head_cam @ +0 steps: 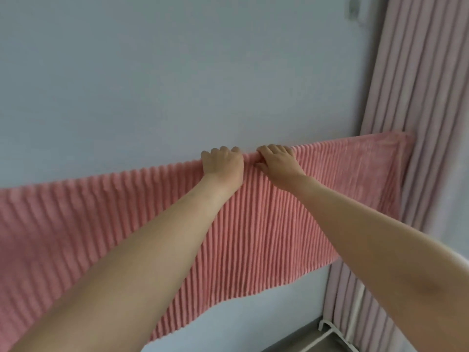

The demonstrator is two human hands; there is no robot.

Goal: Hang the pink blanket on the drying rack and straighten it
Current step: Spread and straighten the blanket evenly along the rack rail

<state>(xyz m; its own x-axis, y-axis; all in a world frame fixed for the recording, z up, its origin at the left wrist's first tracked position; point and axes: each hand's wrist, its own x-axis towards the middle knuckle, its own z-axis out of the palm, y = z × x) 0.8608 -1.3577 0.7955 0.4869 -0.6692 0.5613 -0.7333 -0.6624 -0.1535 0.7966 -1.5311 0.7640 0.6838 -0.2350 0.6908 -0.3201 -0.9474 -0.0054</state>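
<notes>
The pink ribbed blanket (pixel 266 237) hangs spread along a high bar of the drying rack, which the cloth hides. Its top edge runs from the left edge of the view up to the curtain at the right. My left hand (pixel 223 162) and my right hand (pixel 278 161) sit side by side at the middle of that top edge. The fingers of both curl over the fold and grip the blanket. Both forearms reach up across the hanging cloth.
A plain pale wall (pixel 177 85) stands right behind the blanket. Pink pleated curtains (pixel 416 97) hang at the right, touching the blanket's end. The rack's white foot (pixel 330 329) shows on the grey floor at the lower right.
</notes>
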